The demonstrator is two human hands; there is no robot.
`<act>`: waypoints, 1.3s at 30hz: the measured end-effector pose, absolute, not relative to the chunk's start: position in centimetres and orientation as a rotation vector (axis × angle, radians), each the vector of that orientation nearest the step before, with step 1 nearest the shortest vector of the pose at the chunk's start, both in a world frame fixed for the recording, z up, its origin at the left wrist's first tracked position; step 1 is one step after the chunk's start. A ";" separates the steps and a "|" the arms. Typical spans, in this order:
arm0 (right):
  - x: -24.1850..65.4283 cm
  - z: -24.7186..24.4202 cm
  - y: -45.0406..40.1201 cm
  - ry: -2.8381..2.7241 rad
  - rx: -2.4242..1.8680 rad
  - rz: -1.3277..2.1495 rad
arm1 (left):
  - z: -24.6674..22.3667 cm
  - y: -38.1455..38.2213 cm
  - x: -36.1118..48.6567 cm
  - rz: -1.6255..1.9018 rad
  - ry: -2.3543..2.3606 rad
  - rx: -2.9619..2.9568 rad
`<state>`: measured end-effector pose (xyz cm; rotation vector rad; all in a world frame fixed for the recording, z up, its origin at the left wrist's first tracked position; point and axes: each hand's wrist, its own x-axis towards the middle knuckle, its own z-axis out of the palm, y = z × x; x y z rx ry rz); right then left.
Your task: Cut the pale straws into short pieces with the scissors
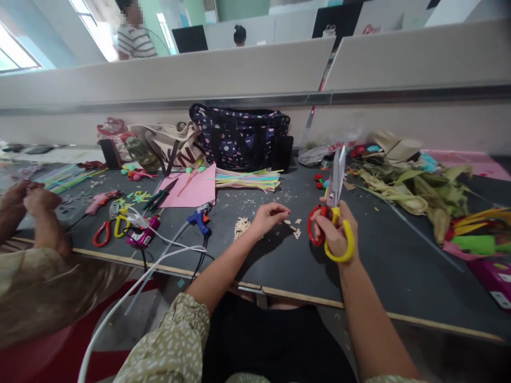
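Observation:
My right hand (335,236) grips a pair of scissors (332,199) with one red and one yellow handle loop. Their blades point up and away from me, slightly parted. To the left, my left hand (270,217) hovers over the dark table with thumb and fingertips pinched together. Whatever sits in that pinch is too small to make out. Small pale cut pieces (297,232) lie on the table between the two hands. A heap of similar pale bits (241,227) rests just left of my left wrist.
Left of me are a blue glue gun (200,219), white cable (167,254), a second pair of scissors (102,234) and a co-worker's hands (40,199). Pastel strips (247,180) lie before a dark patterned bag (239,135). Dried husks (399,191) cover the right side.

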<state>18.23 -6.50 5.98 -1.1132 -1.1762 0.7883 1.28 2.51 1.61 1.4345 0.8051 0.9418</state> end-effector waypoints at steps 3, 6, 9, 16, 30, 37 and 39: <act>18.2 5.5 -4.2 -1.506 -1.300 0.529 | 2.2 2.7 0.4 1.033 0.787 1.254; 18.3 4.6 -2.9 -1.774 -1.374 0.238 | 2.6 2.9 -0.3 1.099 0.751 1.026; 18.4 3.3 -2.8 -1.876 -1.459 -0.011 | 2.9 3.1 -0.9 1.180 0.733 0.894; 17.6 1.4 -3.3 -2.005 -1.560 -0.191 | 3.6 3.3 -2.1 1.320 0.717 0.753; 16.5 0.7 -2.9 -2.036 -1.686 -0.246 | 3.4 3.2 -1.8 1.244 0.778 0.718; 16.5 0.7 -2.8 -2.054 -1.684 -0.254 | 3.1 3.3 -1.9 1.259 0.804 0.756; 16.6 0.5 -2.8 -2.057 -1.672 -0.271 | 3.1 3.4 -1.9 1.263 0.792 0.746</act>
